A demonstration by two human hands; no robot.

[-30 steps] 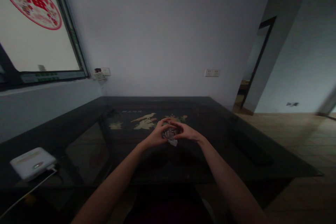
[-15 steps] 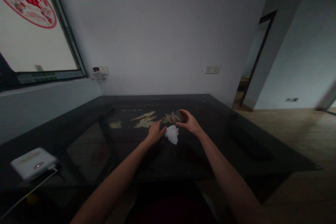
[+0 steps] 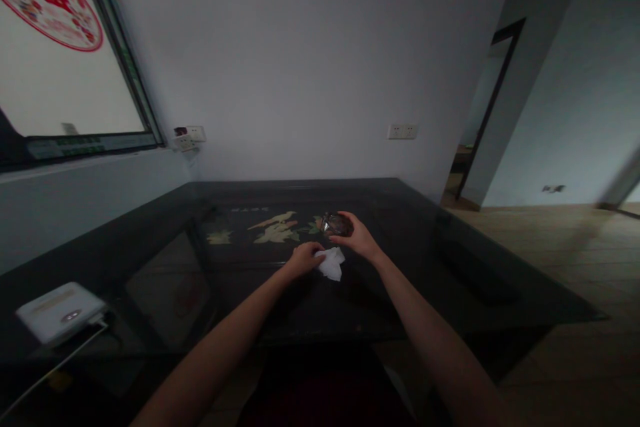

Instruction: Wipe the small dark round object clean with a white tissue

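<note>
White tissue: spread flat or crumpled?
Crumpled: the tissue has an uneven, pointed outline and shaded creases, at the left hand.

A small, round, dark object (image 3: 334,224) with bright, glassy glints sits in the right grip (image 3: 361,239); whether it touches the counter (image 3: 400,267) is unclear. A white tissue (image 3: 332,265), crumpled and uneven-edged, lies just nearer the person, its left edge at the left grip's (image 3: 303,258) fingertips.
</note>
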